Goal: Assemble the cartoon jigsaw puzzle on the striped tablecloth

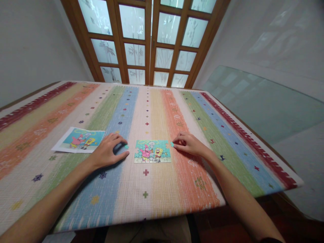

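Note:
A jigsaw puzzle (pixel 153 153) with cartoon figures on a teal ground lies flat on the table, with a gap at its right edge. My right hand (pixel 188 143) is just right of it, thumb and fingers pinched on a small teal puzzle piece (pixel 172 144). On the left, my left hand (pixel 110 151) rests on the cloth with thumb and fingers apart. Another teal piece (pixel 127 147) lies by its fingertips, apart from the puzzle. Beyond that hand is a printed reference picture (pixel 78 140) of the same scene, partly covered by the hand.
A striped tablecloth (pixel 141 202) with small printed motifs covers the table, whose front edge is close to me. Wooden doors with frosted panes (pixel 148 40) stand behind the far edge. White walls (pixel 265 37) rise on both sides.

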